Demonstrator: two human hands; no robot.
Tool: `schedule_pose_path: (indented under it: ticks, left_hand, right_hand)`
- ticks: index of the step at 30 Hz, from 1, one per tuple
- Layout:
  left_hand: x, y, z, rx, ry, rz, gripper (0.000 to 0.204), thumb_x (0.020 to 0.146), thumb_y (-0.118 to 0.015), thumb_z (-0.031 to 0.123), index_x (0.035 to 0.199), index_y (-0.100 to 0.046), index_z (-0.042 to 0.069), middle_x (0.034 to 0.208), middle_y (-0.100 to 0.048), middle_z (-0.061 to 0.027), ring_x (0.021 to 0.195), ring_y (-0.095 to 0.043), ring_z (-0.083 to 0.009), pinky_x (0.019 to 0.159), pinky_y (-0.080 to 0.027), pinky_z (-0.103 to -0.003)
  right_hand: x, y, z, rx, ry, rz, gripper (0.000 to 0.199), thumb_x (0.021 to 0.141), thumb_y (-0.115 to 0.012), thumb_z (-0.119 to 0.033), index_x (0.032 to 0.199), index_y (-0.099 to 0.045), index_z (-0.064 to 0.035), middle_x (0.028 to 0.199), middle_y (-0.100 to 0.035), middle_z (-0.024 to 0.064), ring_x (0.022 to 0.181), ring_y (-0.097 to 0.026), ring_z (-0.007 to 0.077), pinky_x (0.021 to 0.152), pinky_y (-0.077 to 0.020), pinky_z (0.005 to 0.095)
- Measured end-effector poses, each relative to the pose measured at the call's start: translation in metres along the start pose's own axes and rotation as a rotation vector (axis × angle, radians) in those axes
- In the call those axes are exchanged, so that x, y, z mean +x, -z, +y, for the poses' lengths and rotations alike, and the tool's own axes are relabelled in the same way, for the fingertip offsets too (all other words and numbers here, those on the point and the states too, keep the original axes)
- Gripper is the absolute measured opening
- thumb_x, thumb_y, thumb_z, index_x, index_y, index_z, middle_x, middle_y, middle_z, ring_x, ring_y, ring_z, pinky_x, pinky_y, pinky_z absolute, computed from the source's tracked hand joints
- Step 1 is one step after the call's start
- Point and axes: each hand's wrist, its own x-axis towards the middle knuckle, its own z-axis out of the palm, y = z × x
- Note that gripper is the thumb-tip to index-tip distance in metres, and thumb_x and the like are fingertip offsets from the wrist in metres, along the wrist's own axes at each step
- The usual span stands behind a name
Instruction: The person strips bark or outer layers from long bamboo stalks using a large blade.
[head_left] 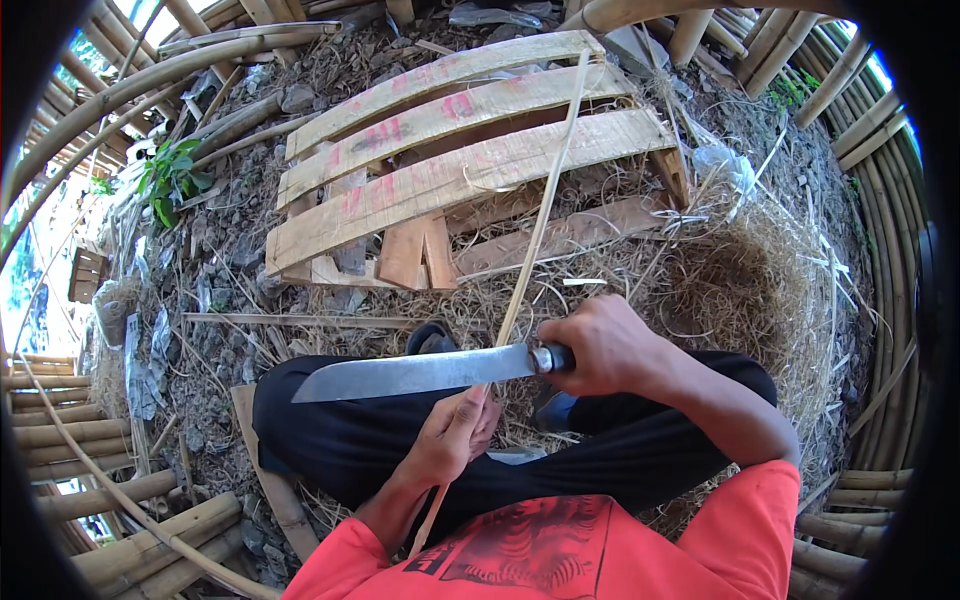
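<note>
A large machete (pixel 420 374) lies level across the middle of the view, its broad blade pointing left. My right hand (pixel 605 345) is wrapped round its dark handle. Under the blade, my left hand (pixel 455 435) is closed on a long thin bamboo strip (pixel 540 220). The strip runs from my lap, beneath the blade near the handle, up and away over a wooden pallet. Its far end rests at the pallet's top edge. Where the blade crosses the strip, I cannot tell whether they touch.
The slatted wooden pallet (pixel 470 175) with red marks lies ahead of my crossed legs. Thin shavings (pixel 720 270) heap on the right. A loose plank (pixel 275 480) lies left of my knee. Bamboo poles (pixel 890 220) wall the sides. A green plant (pixel 172 180) grows at left.
</note>
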Motion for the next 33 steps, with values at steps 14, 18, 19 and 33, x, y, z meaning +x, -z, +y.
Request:
schedule_pose_path:
  ticks: [14,18,19,33]
  left_hand:
    - [0.003,0.003,-0.008,0.378,-0.141,0.11,0.039,0.109,-0.038,0.031,0.081,-0.047,0.005,0.064,-0.038,0.0065,0.058,-0.033,-0.0036,0.052,-0.031,-0.024]
    - [-0.003,-0.001,-0.004,0.314,-0.111,0.038,0.037,0.109,-0.037,0.029,0.084,-0.047,0.005,0.065,-0.037,0.007,0.058,-0.033,-0.0035,0.053,-0.031,-0.023]
    - [-0.002,-0.002,-0.003,0.269,-0.081,0.03,0.036,0.109,-0.037,0.029,0.084,-0.047,0.005,0.065,-0.037,0.0072,0.058,-0.032,-0.0034,0.053,-0.03,-0.023]
    - [0.007,-0.005,-0.005,0.153,-0.026,0.075,0.038,0.109,-0.036,0.033,0.082,-0.044,0.008,0.063,-0.036,0.0067,0.054,-0.031,-0.0028,0.048,-0.028,-0.021]
  right_hand:
    - [0.003,0.002,0.018,-0.066,-0.031,0.057,0.016,0.074,-0.073,-0.023,0.076,-0.068,-0.0078,0.058,-0.061,0.0141,0.055,-0.062,0.0342,0.056,-0.0507,0.0413]
    - [0.008,0.017,0.089,-0.086,-0.343,0.321,0.014,0.078,-0.072,-0.023,0.08,-0.07,-0.0092,0.056,-0.059,0.0117,0.051,-0.062,0.0287,0.054,-0.0504,0.0417]
    - [0.01,0.04,0.103,-0.144,-0.439,0.253,0.017,0.08,-0.07,-0.026,0.079,-0.071,-0.0092,0.061,-0.063,0.0125,0.056,-0.064,0.0292,0.058,-0.0523,0.0426]
    - [0.012,0.035,0.097,0.06,-0.483,0.316,0.015,0.082,-0.068,-0.017,0.074,-0.066,-0.0053,0.059,-0.062,0.008,0.049,-0.057,0.018,0.052,-0.0466,0.0373]
